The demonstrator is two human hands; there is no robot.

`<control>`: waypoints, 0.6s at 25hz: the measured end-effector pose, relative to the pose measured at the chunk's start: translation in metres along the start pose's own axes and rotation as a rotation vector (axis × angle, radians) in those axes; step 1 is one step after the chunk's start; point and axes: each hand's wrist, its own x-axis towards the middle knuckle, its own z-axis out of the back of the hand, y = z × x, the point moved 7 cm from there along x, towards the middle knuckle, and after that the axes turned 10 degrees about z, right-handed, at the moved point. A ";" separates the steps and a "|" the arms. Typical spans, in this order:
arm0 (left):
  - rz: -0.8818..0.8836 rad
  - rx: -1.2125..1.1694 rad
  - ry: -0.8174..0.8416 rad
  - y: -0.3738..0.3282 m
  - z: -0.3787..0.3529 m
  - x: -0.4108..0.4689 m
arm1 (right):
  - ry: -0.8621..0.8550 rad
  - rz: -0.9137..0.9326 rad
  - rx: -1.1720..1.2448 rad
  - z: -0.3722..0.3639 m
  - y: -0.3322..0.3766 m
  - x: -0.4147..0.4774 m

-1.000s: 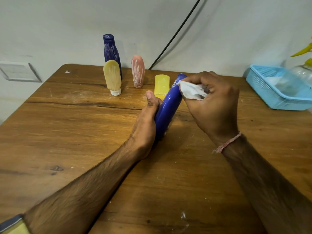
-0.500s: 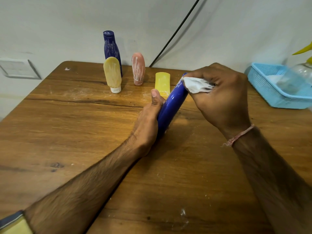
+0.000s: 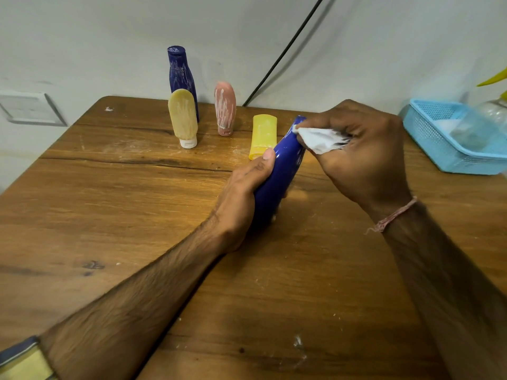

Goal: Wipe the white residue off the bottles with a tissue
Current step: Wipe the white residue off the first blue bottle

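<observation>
Lead: Up crept the thumb of the left hand [image 3: 247, 193] along the blue bottle [image 3: 277, 182] since a second back, while the tissue [image 3: 318, 139] stayed at the neck!

Colour: And where was that bottle in the head view?

Lead: Mid-table, tilted, top pointing up and away. The left hand was wrapped round its lower body, with the thumb lying along the near side. I couldn't tell whether the base touched the wooden table [image 3: 137, 215]; the palm hid it.

Colour: What about the right hand [image 3: 362, 154]?

Lead: Its fingers were bunched tight round the crumpled tissue, pressing it against the bottle just below the cap. A few white streaks showed on the bottle's right flank.

Colour: And behind them?

Lead: Four more bottles near the wall. A dark blue bottle [image 3: 181, 78] stood tallest, with a cream bottle [image 3: 183, 116] right in front of it, cap down. A pink bottle [image 3: 225, 111] stood beside them. All three were streaked white. A yellow bottle [image 3: 263, 135] lay flat, just behind the left thumb.

Colour: Far right?

Lead: A light blue basket [image 3: 439, 138] sat on the table edge, with a clear bottle [image 3: 482, 124] blurred inside it.
</observation>
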 end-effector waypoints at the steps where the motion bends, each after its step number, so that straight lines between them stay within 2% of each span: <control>1: 0.008 -0.012 0.010 0.000 0.000 0.000 | 0.002 -0.009 -0.013 0.001 -0.001 0.000; 6: 0.056 -0.047 0.025 0.001 -0.001 -0.002 | 0.087 0.035 0.021 -0.003 -0.001 0.001; 10: 0.077 -0.076 0.051 -0.001 -0.002 -0.004 | 0.047 0.009 0.007 0.000 -0.004 0.002; 13: 0.106 -0.152 0.090 -0.002 -0.004 -0.006 | 0.151 0.034 0.082 -0.010 -0.001 -0.001; 15: 0.139 -0.214 0.129 -0.001 -0.006 -0.006 | 0.076 0.011 0.039 -0.004 -0.004 0.000</control>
